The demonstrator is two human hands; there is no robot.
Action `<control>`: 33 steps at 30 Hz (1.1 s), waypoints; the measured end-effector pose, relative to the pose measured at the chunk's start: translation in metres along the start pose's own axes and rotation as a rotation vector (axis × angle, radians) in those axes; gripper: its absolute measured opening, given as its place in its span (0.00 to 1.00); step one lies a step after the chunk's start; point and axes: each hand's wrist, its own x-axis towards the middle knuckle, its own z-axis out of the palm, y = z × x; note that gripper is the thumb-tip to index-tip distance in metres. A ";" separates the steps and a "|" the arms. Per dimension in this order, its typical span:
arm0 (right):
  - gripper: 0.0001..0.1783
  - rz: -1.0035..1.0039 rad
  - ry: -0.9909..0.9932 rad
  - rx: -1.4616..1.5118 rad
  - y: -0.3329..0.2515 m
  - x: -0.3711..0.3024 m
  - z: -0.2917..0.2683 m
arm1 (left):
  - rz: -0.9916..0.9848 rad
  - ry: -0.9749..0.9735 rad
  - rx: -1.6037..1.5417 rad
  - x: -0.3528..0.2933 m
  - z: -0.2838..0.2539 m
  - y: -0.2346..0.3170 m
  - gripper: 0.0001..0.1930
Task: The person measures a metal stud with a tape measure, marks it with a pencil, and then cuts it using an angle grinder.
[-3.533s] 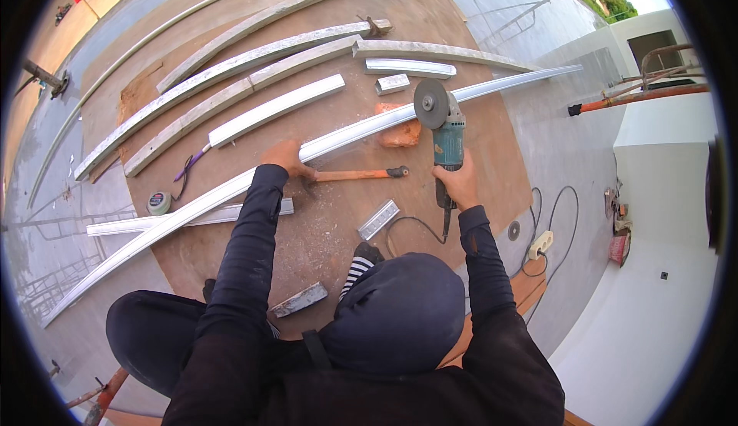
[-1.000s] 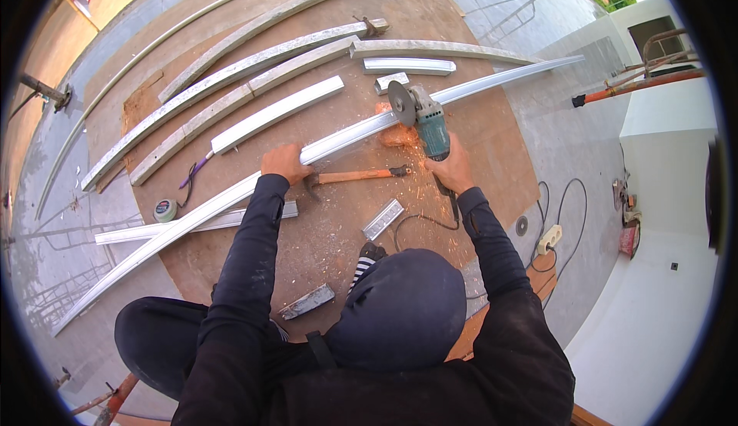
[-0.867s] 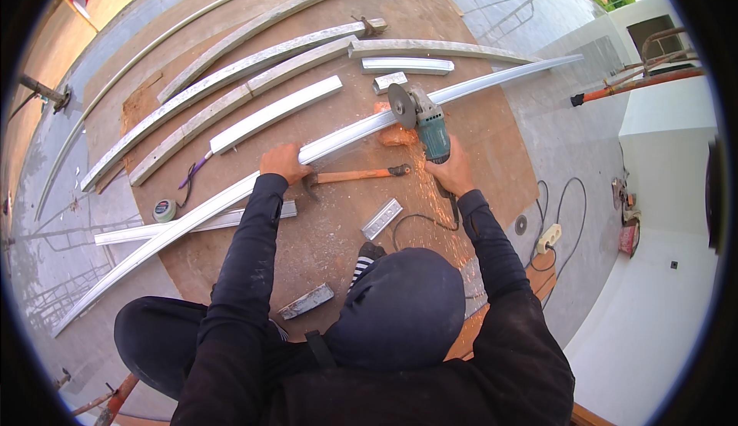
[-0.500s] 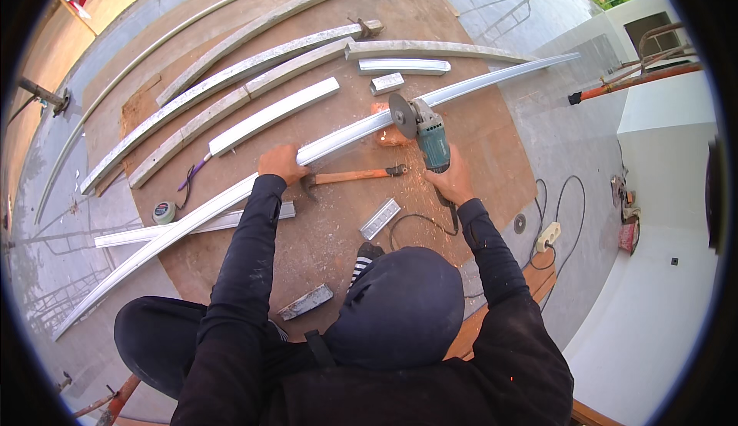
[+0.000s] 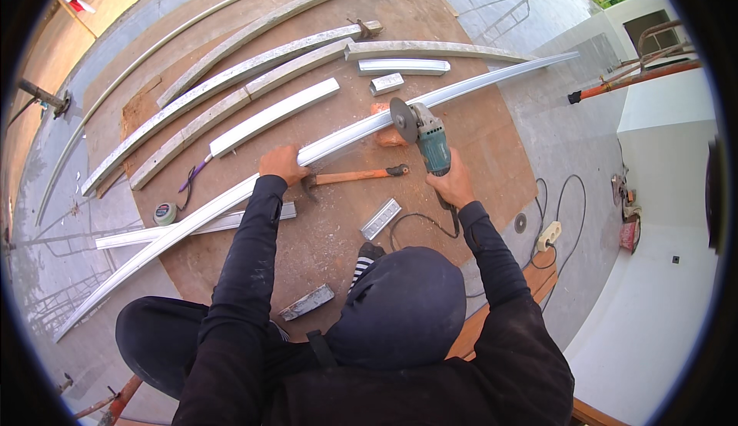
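Note:
A long white metal profile [image 5: 342, 141] runs slantwise across the floor board, from lower left to upper right. My left hand [image 5: 284, 166] is closed round it left of the middle. In my right hand [image 5: 453, 184] is a teal angle grinder [image 5: 435, 149], gripped by its body. Its cutting disc [image 5: 403, 120] stands upright at the profile, over an orange block [image 5: 388, 137] lying beneath; whether disc and metal touch I cannot tell. A claw hammer [image 5: 350, 176] with an orange handle lies just nearer than the profile, its claw beside my left hand.
Beyond the profile lie several long grey bars [image 5: 231, 103] and a shorter white piece [image 5: 274, 117]. Short offcuts [image 5: 380, 219] lie near my foot. At right, a power strip [image 5: 548, 235] and cables rest beside a loose disc [image 5: 520, 223]. A round tin [image 5: 164, 213] sits at left.
Sparks that sprayed around the disc and down toward the floor half a second ago are gone. Both hands, the grinder and the profile stay nearly in place.

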 end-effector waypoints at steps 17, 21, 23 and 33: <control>0.35 -0.021 -0.009 -0.036 -0.008 0.019 0.004 | -0.012 -0.016 0.013 0.000 0.000 0.002 0.23; 0.35 -0.004 -0.018 -0.071 -0.004 0.022 0.006 | 0.004 0.011 0.000 0.000 0.001 0.003 0.23; 0.36 0.000 -0.014 -0.069 -0.006 0.023 0.008 | 0.007 0.019 0.006 0.000 0.002 0.001 0.23; 0.35 0.017 -0.039 -0.054 -0.007 0.022 0.008 | -0.006 -0.056 -0.017 0.004 0.001 -0.002 0.25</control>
